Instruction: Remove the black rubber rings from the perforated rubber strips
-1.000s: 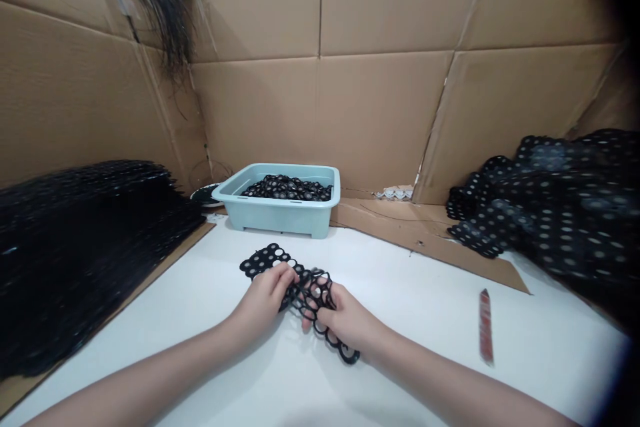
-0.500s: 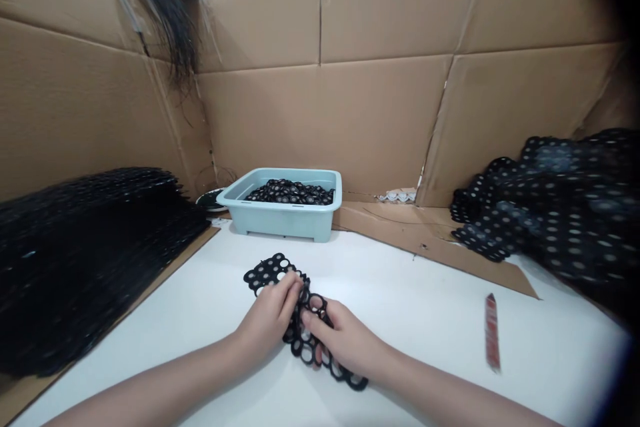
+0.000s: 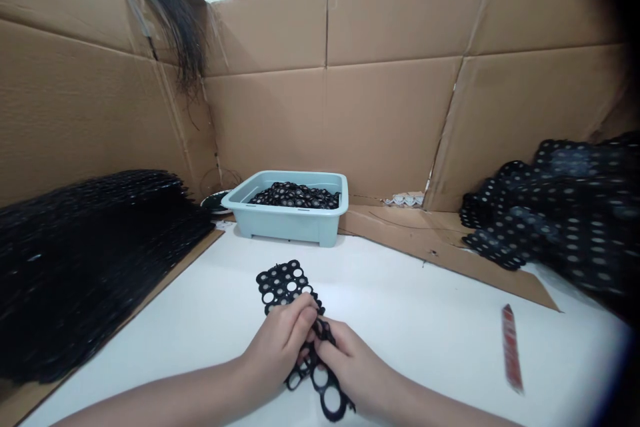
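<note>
A black lace-like piece with round holes (image 3: 283,282) lies partly on the white table, its near end raised between my hands. My left hand (image 3: 285,330) is closed on its middle, thumb pressed against the fingers. Close beside it on the right, my right hand (image 3: 350,357) pinches the same piece, and a strip with larger rings hangs below the fingers. The part between the two hands is mostly covered by fingers.
A light blue basin (image 3: 287,221) holds black ringed pieces at the back. On the left lies a tall pile of black strands (image 3: 95,260). Black dotted fabric (image 3: 560,213) is heaped at the right, near a red-and-clear slim object (image 3: 511,347). Cardboard walls (image 3: 390,120) surround the table.
Both hands have come closer together and shifted slightly toward me and to the right. The piece's far end lies straighter, and the strip under my right hand hangs more steeply.
</note>
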The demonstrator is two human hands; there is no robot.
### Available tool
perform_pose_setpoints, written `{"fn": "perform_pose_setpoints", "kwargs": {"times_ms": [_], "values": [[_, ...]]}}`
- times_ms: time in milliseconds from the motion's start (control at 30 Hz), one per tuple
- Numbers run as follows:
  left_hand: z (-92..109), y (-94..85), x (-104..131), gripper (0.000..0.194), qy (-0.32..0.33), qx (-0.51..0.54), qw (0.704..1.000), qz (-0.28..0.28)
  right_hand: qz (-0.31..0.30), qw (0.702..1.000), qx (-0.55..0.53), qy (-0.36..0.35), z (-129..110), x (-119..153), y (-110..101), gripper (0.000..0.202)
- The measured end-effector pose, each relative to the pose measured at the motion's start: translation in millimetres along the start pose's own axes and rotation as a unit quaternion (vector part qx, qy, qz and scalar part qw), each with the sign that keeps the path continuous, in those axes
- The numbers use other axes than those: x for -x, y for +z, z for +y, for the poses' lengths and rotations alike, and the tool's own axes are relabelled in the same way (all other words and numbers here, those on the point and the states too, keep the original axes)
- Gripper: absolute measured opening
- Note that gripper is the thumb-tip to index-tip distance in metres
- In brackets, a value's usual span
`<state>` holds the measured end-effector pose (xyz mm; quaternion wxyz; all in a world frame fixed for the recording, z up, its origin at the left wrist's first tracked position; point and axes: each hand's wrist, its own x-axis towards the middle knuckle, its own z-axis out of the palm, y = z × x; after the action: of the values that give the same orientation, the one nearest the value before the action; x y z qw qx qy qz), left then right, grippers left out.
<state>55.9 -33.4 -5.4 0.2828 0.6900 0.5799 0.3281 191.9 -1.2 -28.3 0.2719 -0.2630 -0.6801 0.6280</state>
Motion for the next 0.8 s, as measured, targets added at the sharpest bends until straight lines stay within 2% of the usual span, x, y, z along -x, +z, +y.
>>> {"fn": "perform_pose_setpoints", "kwargs": {"times_ms": [100,200,267,333,433,533,633,700,800], "values": [[0.4,-1.5,3.9,0.026,0.047,-0.073,0.996,0.005,0.012,1.0,-0.005,0.015,5.0,-0.9,-0.5,0.016],[0.7,-2.7,5.3,0.02,0.083,-0.129,0.988,0.006,-0.005,1.0,-0.01,-0.008,4.2,-0.4,-1.4,0.017],[-0.3,-2.9,3.6,0.019,0.052,-0.089,0.995,0.003,-0.015,1.0,-0.012,-0.01,1.2,-0.2,-2.2,0.019],[-2.2,-2.9,0.6,0.024,0.005,0.004,1.0,-0.016,-0.021,1.0,-0.022,-0.001,-1.5,-0.3,-2.7,0.021],[-5.3,-3.7,-4.1,0.029,-0.019,0.132,0.989,-0.061,-0.039,0.997,-0.06,-0.003,-2.4,-0.5,-1.8,0.021],[-5.9,-5.6,-7.7,0.032,-0.005,0.165,0.984,-0.069,-0.049,0.993,-0.111,-0.004,-1.3,-1.0,-1.9,0.022],[-4.1,-7.0,-8.4,0.033,-0.04,0.18,0.982,-0.042,-0.083,0.983,-0.162,0.013,-2.3,-2.9,-9.0,0.021],[-2.8,-7.7,-6.3,0.032,-0.049,0.145,0.987,-0.043,-0.136,0.978,-0.159,0.022,-4.4,-4.8,-17.8,0.024],[-1.7,-8.6,-0.4,0.027,0.028,-0.005,0.997,-0.073,-0.195,0.973,-0.116,0.045,-6.9,-6.5,-29.2,0.042]]}}
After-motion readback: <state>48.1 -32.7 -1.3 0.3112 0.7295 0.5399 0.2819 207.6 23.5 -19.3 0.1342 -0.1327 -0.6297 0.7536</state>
